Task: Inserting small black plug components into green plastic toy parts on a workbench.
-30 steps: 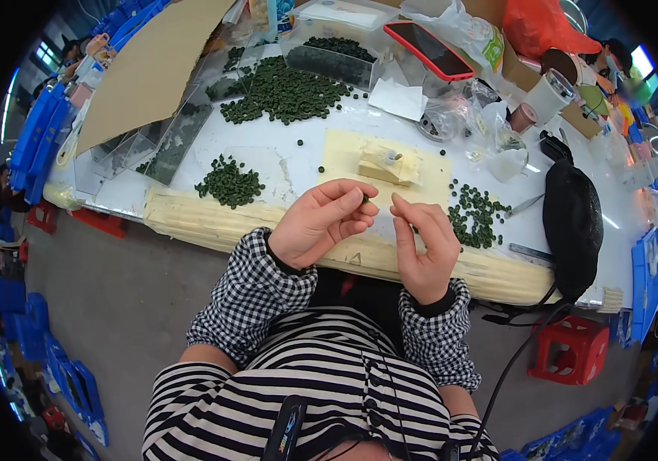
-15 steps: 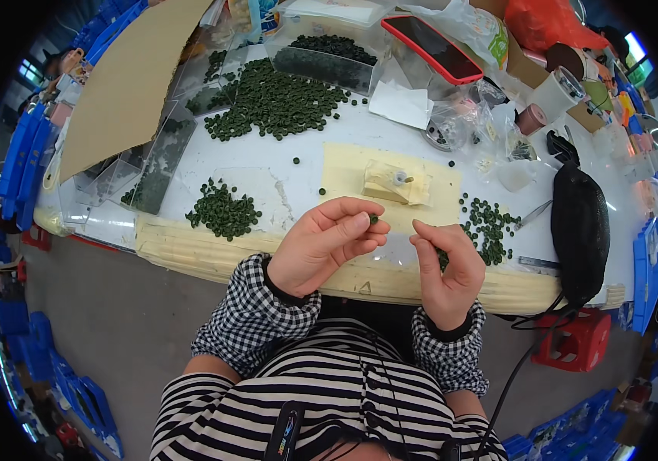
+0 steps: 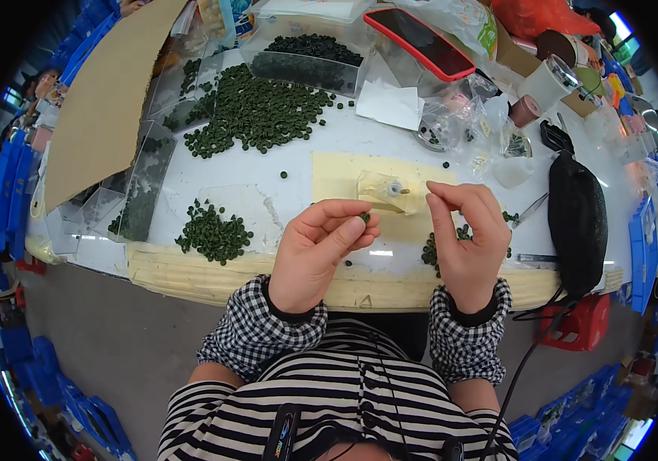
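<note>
Between the thumb and fingers of my left hand (image 3: 310,246) is a small dark green disc-shaped piece (image 3: 365,218), partly hidden by the fingertips. My right hand (image 3: 471,238) is raised to its right, thumb and forefinger tips pinched together; anything between them is too small to make out. Just beyond both hands stands a block wrapped in pale tape (image 3: 373,194), with a short metal pin sticking out, on a yellow sheet (image 3: 333,165). Beneath my right hand lie scattered green pieces (image 3: 430,255), partly covered. Left of my left hand is a small heap of such pieces (image 3: 215,234).
A large green heap (image 3: 264,111) spreads in front of a clear box of pieces (image 3: 306,67). Cardboard (image 3: 106,107) leans over clear trays at left. A red-cased phone (image 3: 421,44), white paper (image 3: 390,104), tweezers (image 3: 532,207) and a black pouch (image 3: 577,223) lie toward the right.
My right hand has moved away from the left, up and to the right, toward the taped block. My left hand keeps its pinch on the green piece. The view has shifted slightly.
</note>
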Action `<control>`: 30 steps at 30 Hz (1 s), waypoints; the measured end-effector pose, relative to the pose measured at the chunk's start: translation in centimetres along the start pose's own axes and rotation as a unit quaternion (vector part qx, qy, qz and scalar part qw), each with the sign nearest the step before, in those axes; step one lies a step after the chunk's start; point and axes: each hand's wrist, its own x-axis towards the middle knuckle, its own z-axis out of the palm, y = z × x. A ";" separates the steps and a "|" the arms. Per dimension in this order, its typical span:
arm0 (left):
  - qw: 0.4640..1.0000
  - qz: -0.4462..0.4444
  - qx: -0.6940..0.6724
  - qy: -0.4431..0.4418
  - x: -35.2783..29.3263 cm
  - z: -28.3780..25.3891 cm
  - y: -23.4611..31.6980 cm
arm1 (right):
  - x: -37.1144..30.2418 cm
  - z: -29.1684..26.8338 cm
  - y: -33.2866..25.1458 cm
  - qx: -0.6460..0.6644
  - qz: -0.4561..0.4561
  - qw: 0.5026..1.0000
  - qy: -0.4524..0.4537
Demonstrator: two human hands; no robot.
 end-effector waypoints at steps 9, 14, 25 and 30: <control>0.988 -0.065 -0.137 -0.001 0.0 -0.9 -0.1 | 0.4 1.3 -0.3 -0.027 -0.012 0.999 -0.017; 0.988 -0.077 -0.137 -0.008 -0.1 -1.0 0.0 | 0.1 0.5 -1.8 0.088 -0.021 0.995 0.035; 0.993 -0.080 -0.091 -0.002 0.1 -0.5 0.1 | -0.9 3.1 -1.4 0.340 0.092 0.934 -0.058; 0.992 -0.077 -0.097 -0.011 0.0 -0.4 0.1 | -0.9 3.1 -1.5 0.330 0.093 0.938 -0.051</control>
